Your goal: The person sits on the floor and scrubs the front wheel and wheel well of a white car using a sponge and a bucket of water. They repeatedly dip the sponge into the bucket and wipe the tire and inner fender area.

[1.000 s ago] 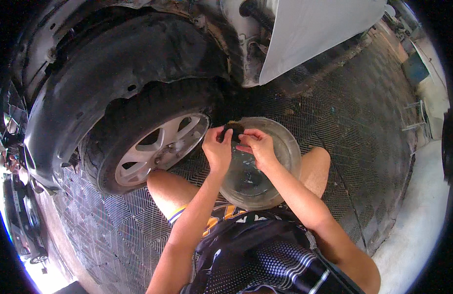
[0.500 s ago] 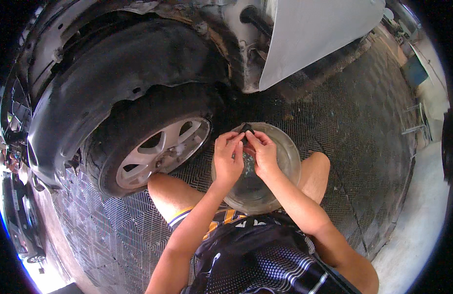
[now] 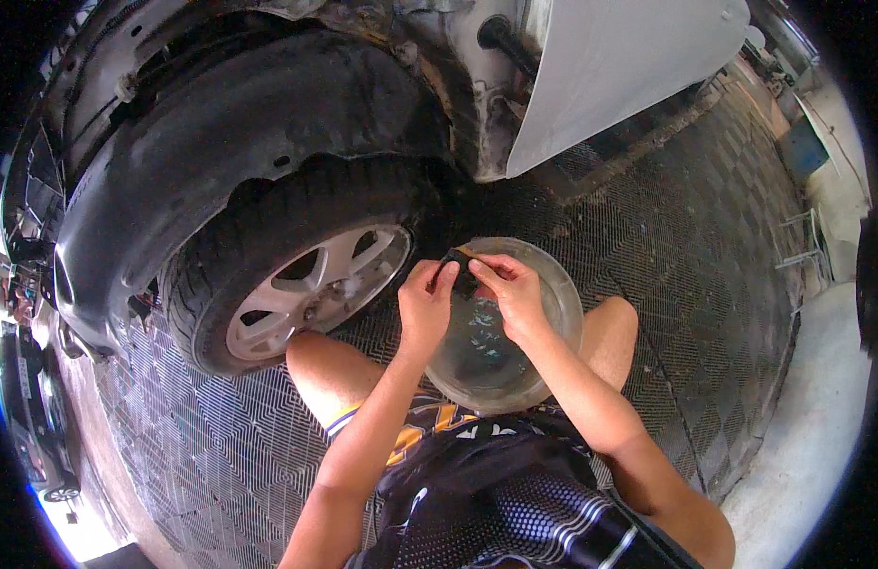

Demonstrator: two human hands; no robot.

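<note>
Over the far part of a round basin (image 3: pixel 553 365) of water, both my hands pinch a small black piece (image 3: pixel 455 257), soft-looking and dark; its exact kind I cannot make out. My left hand (image 3: pixel 425 303) grips its left side between thumb and fingers. My right hand (image 3: pixel 517 296) closes on its right side, fingertips near my left thumb. A thin yellowish-brown edge shows beside the piece at the right fingertips. Beneath the hands, something reddish shows in the basin, partly hidden. The basin sits between my bent knees.
A car wheel (image 3: pixel 315 294) with a silver rim stands close on the left, under a black wheel-arch liner (image 3: pixel 268 123). A pale grey door or panel (image 3: pixel 628 76) juts out at the upper right. Dark patterned tiles (image 3: pixel 685 247) cover the floor, and a white wall runs along the right.
My hands have moved slightly apart, the left one shifting left. The black piece has turned and shifted left, showing more of itself. My view has tilted slightly.
</note>
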